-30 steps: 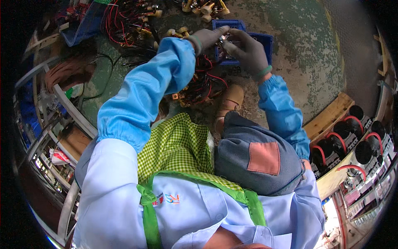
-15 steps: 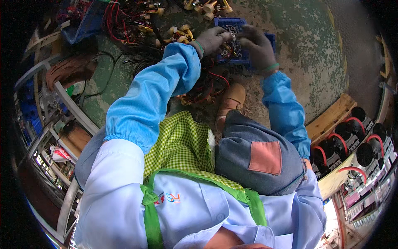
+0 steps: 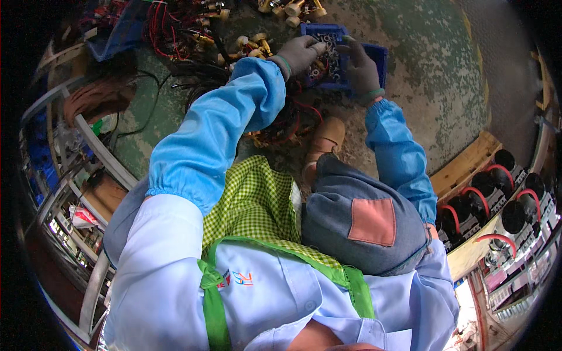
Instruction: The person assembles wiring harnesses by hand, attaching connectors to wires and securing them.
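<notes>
My left hand (image 3: 297, 55), in a grey glove, is over the left side of a blue plastic bin (image 3: 322, 28). Its thumb and fingers are pinched together; whatever they hold is too small to make out. Small metal rings or nuts (image 3: 335, 60) lie loose inside the bin. My right hand (image 3: 363, 74), gloved in grey too, is at the bin's right side with its fingers stretched out toward the metal pieces. Behind that hand another blue bin (image 3: 379, 58) is partly hidden.
Left of the bins lie brass fittings (image 3: 257, 44) and bundles of red and black wires (image 3: 161, 32). A metal rack (image 3: 105, 149) stands at left. Black cylinders with red tubes (image 3: 514, 216) line wooden boards (image 3: 468, 158) at right. My shoe (image 3: 328, 137) is below the bins.
My right hand has drawn away from my left fingertips and moved slightly left and down, its fingers now straighter. My left hand has hardly moved.
</notes>
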Action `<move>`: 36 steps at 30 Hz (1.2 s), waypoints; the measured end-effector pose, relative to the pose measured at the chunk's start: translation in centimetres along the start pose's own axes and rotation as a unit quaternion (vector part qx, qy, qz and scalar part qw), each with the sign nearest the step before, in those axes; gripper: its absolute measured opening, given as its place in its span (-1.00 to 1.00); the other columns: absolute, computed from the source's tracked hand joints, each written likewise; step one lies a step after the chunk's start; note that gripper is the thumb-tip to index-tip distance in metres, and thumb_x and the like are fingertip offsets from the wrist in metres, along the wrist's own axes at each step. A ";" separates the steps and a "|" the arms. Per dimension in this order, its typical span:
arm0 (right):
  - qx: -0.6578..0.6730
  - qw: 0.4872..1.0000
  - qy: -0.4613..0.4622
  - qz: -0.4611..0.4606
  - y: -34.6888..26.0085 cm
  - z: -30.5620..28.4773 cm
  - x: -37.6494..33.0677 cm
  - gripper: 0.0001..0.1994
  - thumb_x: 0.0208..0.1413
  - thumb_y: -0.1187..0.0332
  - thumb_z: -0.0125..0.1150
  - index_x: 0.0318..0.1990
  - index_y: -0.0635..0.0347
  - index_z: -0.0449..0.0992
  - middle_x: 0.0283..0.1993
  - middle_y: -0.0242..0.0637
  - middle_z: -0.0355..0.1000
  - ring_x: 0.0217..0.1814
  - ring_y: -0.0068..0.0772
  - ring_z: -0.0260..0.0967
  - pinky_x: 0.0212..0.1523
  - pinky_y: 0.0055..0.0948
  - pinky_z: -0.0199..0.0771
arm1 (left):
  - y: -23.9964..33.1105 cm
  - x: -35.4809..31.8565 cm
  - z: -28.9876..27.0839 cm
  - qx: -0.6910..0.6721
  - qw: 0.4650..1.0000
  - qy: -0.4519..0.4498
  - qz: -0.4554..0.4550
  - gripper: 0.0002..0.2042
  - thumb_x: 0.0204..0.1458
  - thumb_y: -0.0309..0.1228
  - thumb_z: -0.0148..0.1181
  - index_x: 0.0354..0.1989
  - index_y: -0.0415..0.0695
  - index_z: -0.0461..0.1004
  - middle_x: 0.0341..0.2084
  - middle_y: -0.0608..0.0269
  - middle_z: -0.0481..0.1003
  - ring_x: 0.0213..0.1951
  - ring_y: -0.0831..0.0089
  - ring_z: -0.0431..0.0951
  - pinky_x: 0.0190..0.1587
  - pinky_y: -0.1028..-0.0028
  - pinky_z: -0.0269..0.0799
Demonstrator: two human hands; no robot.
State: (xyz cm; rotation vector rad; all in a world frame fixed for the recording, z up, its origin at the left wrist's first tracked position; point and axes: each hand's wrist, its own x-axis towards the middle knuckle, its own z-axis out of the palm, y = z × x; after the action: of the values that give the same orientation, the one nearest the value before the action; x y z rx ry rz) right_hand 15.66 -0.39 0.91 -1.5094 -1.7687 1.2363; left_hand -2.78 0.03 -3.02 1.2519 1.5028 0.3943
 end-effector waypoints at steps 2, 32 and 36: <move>-0.016 0.998 -0.052 -0.004 0.3 0.2 -0.4 -0.46 -0.06 0.58 -0.03 0.16 0.02 0.22 -0.19 -0.15 0.47 -0.40 -0.34 0.42 -0.39 -0.37 0.44 | -0.9 0.3 0.3 -0.009 1.000 0.028 0.007 -0.49 0.06 0.03 -0.01 -0.04 -0.18 0.39 -0.27 0.06 0.48 -0.30 0.30 0.52 -0.23 0.29 0.44; 0.211 0.961 -0.025 0.176 3.4 0.3 -1.1 -0.59 0.11 0.18 0.12 0.05 0.20 0.35 -0.15 -0.38 0.40 -0.27 -0.54 0.38 -0.31 -0.55 0.40 | 0.9 -7.5 -2.6 -0.030 0.867 -0.496 0.034 -0.45 -0.07 0.07 0.11 -0.03 -0.10 0.38 -0.25 0.14 0.43 -0.20 0.26 0.43 -0.16 0.25 0.35; 0.195 0.965 -0.075 0.159 2.4 1.0 -1.8 -0.56 0.07 0.03 0.13 0.01 0.12 0.40 -0.18 -0.21 0.44 -0.21 -0.34 0.40 -0.22 -0.36 0.42 | 3.4 -12.4 -1.9 0.303 0.746 -0.584 0.103 -0.51 -0.09 -0.12 0.14 0.00 -0.13 0.37 -0.22 0.04 0.46 -0.19 0.06 0.46 -0.12 0.13 0.37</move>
State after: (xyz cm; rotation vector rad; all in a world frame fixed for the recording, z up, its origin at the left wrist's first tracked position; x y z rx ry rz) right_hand 16.50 -2.50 -1.33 -1.5289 -1.2918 1.7782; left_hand -4.55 -8.42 6.66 1.6706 0.3519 -0.7428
